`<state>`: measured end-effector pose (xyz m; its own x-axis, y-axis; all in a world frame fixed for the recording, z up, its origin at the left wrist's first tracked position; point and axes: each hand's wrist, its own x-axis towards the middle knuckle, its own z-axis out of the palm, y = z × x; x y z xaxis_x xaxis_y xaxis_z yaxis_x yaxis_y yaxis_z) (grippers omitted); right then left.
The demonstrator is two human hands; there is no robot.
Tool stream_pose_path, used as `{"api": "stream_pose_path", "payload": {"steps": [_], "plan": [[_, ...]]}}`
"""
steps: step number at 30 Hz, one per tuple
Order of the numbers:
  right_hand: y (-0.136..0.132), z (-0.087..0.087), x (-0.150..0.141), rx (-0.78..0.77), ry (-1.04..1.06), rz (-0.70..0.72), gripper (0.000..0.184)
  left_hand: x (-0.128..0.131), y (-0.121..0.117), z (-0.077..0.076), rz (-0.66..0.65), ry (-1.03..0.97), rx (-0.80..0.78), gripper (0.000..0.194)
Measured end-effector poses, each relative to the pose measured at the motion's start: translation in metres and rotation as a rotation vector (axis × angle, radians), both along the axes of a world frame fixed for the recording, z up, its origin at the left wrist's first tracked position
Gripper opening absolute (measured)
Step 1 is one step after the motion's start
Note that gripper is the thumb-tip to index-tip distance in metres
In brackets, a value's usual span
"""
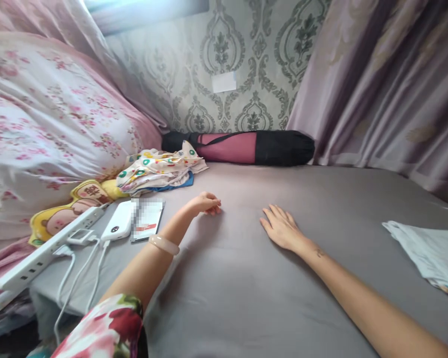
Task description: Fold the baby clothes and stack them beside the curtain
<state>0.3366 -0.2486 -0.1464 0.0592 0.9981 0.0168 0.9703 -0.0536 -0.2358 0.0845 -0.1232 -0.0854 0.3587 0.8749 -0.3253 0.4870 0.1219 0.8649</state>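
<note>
I see a grey sheet (224, 293), patterned wallpaper (259, 44) behind. Left hand (208, 203) is half-curled, can't tell if closed; right hand (281, 227) lies palm-down, spread flat.

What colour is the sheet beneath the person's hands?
The sheet is plain grey; it shows best in the head view, the only one here.

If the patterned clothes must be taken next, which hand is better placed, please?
Probably the left hand: it is nearer to the clothes. The right hand lies palm down on the sheet, farther away.
</note>
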Motion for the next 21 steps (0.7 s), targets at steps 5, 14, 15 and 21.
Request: {"api": "stream_pose_path", "payload": {"steps": [5, 14, 15, 21], "plan": [[0.003, -0.008, -0.006, 0.077, -0.022, -0.007, 0.061, -0.052, 0.041, 0.009, 0.387, -0.046, 0.169, 0.014], [0.002, -0.009, -0.008, 0.108, -0.172, 0.004, 0.058, -0.168, 0.112, 0.029, 0.958, 0.39, 0.653, 0.028], [0.002, -0.01, -0.008, 0.116, -0.179, 0.003, 0.057, -0.181, 0.117, 0.03, 0.991, 0.478, 0.659, 0.031], [0.003, -0.011, -0.01, 0.154, -0.182, -0.006, 0.056, -0.222, 0.135, 0.028, 0.928, 0.63, 0.539, 0.052]]}}
